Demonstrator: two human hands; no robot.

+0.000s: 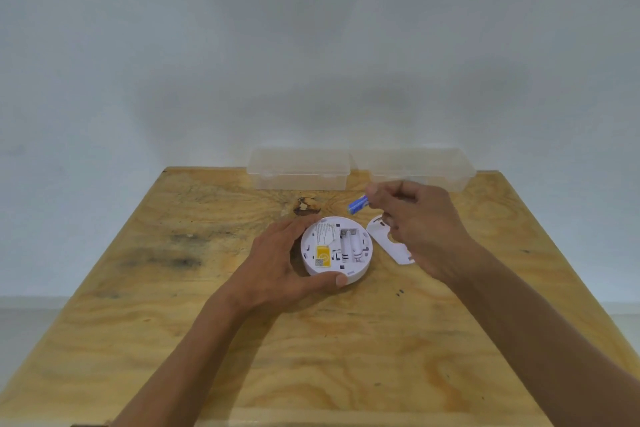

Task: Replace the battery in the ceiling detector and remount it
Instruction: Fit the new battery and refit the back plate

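Note:
A round white detector (337,250) lies back-up on the wooden table (311,350), its battery bay open and showing two empty-looking slots beside a yellow label. My left hand (284,263) grips its left rim, thumb curled round the near edge. My right hand (419,229) hovers just beyond and to the right of the detector, pinching a blue battery (357,204) between thumb and fingers. The white mounting plate (384,239) lies on the table right of the detector, partly hidden under my right hand.
Two clear plastic boxes stand at the table's far edge against the wall, the left box (299,170) and the right box (419,166), the latter right behind my right hand. A dark knot (304,204) marks the wood beyond the detector.

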